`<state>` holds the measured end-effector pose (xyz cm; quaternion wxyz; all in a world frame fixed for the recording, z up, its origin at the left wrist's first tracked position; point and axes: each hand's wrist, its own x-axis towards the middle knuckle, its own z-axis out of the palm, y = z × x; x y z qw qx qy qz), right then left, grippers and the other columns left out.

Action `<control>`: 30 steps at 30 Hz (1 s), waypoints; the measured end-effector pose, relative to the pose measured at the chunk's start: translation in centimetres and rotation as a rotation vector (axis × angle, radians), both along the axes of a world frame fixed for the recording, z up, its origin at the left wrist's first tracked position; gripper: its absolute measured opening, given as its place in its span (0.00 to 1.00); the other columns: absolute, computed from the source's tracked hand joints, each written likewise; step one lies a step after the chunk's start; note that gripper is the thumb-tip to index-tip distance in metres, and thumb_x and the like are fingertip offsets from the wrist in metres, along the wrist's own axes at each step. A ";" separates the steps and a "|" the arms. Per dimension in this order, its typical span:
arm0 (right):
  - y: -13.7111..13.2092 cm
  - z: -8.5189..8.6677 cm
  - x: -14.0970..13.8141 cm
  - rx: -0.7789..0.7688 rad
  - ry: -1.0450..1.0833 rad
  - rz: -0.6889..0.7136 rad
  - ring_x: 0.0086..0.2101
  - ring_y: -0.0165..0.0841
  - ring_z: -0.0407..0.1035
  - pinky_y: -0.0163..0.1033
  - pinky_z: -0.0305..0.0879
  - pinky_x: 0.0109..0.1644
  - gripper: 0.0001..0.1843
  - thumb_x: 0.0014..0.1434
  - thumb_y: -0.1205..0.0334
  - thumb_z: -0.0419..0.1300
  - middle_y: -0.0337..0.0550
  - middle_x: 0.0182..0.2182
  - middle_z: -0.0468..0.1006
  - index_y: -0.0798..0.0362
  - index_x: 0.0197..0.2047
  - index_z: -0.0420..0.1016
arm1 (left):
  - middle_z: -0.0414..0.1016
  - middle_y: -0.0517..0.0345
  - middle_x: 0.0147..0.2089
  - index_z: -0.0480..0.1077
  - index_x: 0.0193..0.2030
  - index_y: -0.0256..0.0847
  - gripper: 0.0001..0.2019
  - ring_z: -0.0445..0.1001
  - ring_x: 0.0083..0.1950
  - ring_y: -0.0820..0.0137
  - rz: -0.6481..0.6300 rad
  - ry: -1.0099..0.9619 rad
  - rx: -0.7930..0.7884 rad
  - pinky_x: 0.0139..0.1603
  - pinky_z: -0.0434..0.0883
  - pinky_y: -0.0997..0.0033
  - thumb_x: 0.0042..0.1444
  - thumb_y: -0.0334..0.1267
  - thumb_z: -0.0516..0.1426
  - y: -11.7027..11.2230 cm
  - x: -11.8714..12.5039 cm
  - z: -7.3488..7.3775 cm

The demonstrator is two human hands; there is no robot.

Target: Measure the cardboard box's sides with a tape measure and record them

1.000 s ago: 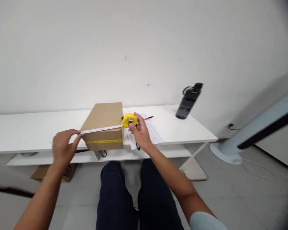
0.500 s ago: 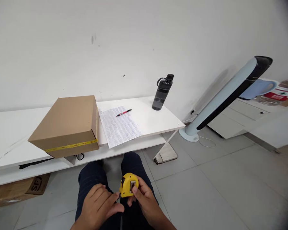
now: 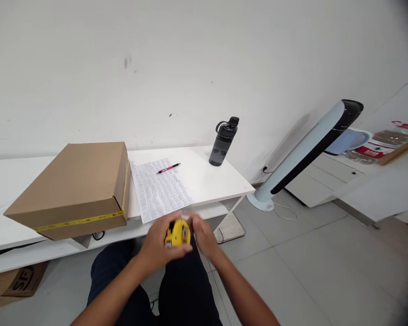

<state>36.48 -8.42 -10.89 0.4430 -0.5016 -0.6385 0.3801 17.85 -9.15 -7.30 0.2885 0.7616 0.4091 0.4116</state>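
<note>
A yellow tape measure point(image 3: 178, 233) with black parts is held in front of my knees. My left hand point(image 3: 158, 242) is closed around it, with the thumb under its lower edge and the fingers behind. My right hand point(image 3: 204, 237) is at the right side of the tape measure, close against it. Its fingers are curled and smeared by motion, so I cannot tell whether it grips anything. Beyond my hands, a handwritten sheet of paper point(image 3: 156, 194) lies on the white table point(image 3: 204, 181). A red and black pen point(image 3: 168, 168) rests on the sheet.
A brown cardboard box point(image 3: 75, 181) with yellow tape stands left on the table. Toward the back right is a dark water bottle point(image 3: 223, 142). A tower fan point(image 3: 299, 154) stands on the floor beside a white cabinet point(image 3: 329, 174). Another carton point(image 3: 13, 283) lies under the table.
The tape measure has gone from my right hand into my left. Both hands have moved up toward the table edge. The view has shifted slightly.
</note>
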 end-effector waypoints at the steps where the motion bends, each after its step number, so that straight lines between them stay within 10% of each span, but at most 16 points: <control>1: 3.8 1.4 0.5 0.068 -0.193 -0.111 0.39 0.40 0.75 0.44 0.70 0.49 0.35 0.73 0.41 0.36 0.48 0.38 0.81 0.52 0.65 0.70 | 0.78 0.53 0.56 0.69 0.63 0.50 0.35 0.77 0.55 0.58 0.073 -0.050 -0.056 0.58 0.73 0.58 0.48 0.53 0.69 1.8 0.9 1.2; 4: 14.7 5.2 1.0 0.138 -0.699 -0.178 0.52 0.42 0.74 0.43 0.67 0.55 0.29 0.74 0.57 0.37 0.53 0.56 0.78 0.51 0.73 0.58 | 0.79 0.56 0.48 0.73 0.51 0.45 0.22 0.78 0.48 0.64 0.352 -0.248 -0.222 0.50 0.73 0.66 0.55 0.55 0.63 8.2 3.5 3.8; 9: 24.1 7.2 0.1 0.165 -0.851 -0.033 0.44 0.44 0.78 0.43 0.68 0.49 0.30 0.66 0.60 0.56 0.51 0.47 0.83 0.46 0.71 0.63 | 0.78 0.55 0.38 0.70 0.40 0.44 0.18 0.77 0.41 0.62 0.621 -0.272 -0.243 0.44 0.71 0.63 0.57 0.58 0.59 16.9 3.3 3.7; 14: 25.1 4.8 1.0 0.218 -0.848 -0.044 0.43 0.42 0.77 0.42 0.68 0.46 0.21 0.67 0.62 0.53 0.46 0.45 0.84 0.43 0.61 0.72 | 0.76 0.55 0.36 0.68 0.37 0.45 0.19 0.76 0.41 0.60 0.710 -0.259 -0.268 0.45 0.70 0.61 0.58 0.60 0.58 19.1 0.5 1.7; 20: 25.3 2.7 2.5 0.228 -0.678 -0.279 0.41 0.41 0.74 0.43 0.65 0.45 0.23 0.73 0.56 0.37 0.50 0.46 0.80 0.50 0.65 0.61 | 0.77 0.55 0.45 0.66 0.53 0.46 0.30 0.77 0.44 0.63 0.569 -0.201 -0.278 0.48 0.70 0.64 0.47 0.55 0.69 21.0 0.1 -0.1; 24: 24.6 2.6 2.9 0.256 -0.448 -0.234 0.31 0.36 0.69 0.39 0.63 0.39 0.21 0.63 0.40 0.57 0.39 0.32 0.76 0.48 0.48 0.71 | 0.76 0.56 0.45 0.66 0.49 0.45 0.31 0.77 0.44 0.66 0.474 -0.205 -0.262 0.48 0.71 0.65 0.42 0.52 0.72 22.0 -0.4 -1.0; 30: 22.7 2.5 1.8 0.117 -0.064 -0.075 0.24 0.33 0.61 0.38 0.59 0.32 0.30 0.69 0.37 0.40 0.34 0.19 0.64 0.48 0.33 0.71 | 0.75 0.55 0.46 0.64 0.48 0.45 0.33 0.76 0.50 0.61 0.518 -0.176 -0.244 0.52 0.70 0.60 0.40 0.54 0.72 22.1 -0.7 -0.8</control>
